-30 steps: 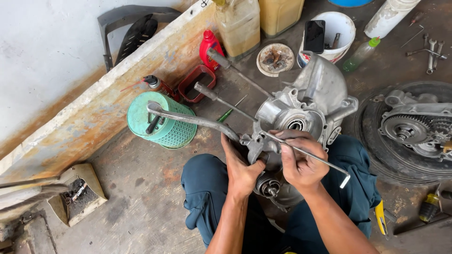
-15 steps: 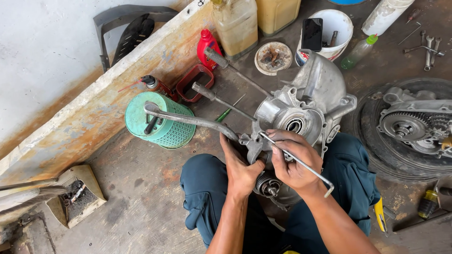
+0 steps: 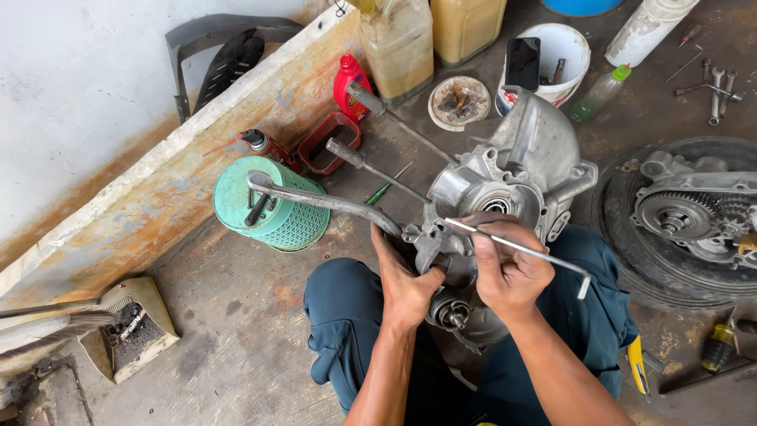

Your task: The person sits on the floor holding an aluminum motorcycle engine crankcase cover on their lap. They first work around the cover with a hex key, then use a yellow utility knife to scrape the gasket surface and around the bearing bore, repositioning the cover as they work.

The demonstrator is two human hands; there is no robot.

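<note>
Two hands work: left hand [image 3: 406, 280] grips grey metal engine casing [image 3: 512, 177]; right hand [image 3: 505, 264], at 3 o'clock, pinches thin L-shaped steel key [image 3: 528, 250], best kept straight.

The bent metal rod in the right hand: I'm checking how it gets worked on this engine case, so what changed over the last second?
The right hand keeps its grip on the bent metal rod and has swung its hooked end a little up and to the right. The left hand stays clamped on the engine case. The green basket and the kick lever have not moved.
</note>
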